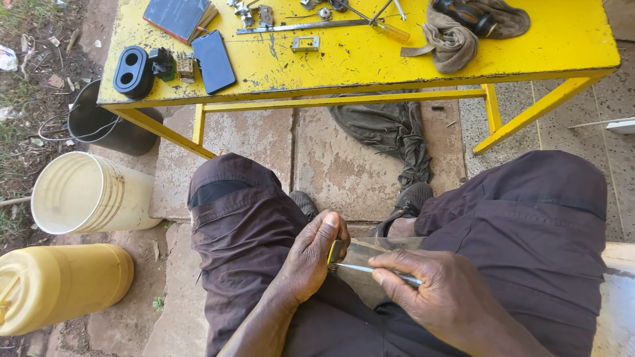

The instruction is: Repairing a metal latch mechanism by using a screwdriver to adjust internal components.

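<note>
Left hand [311, 258] closed on a small yellow part [335, 251]; right hand [450, 297] pinches 1 thin metal rod [370, 270], tip at the part, both over the lap. Yellow table [529, 53] w/ 1 phone [213, 61], 1 rag [456, 39]. 2 buckets [86, 192] at left, 1 jerrycan [59, 284].

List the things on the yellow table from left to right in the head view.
Black two-hole part → phone → small metal bracket → yellow-handled screwdriver → brown rag.
</note>
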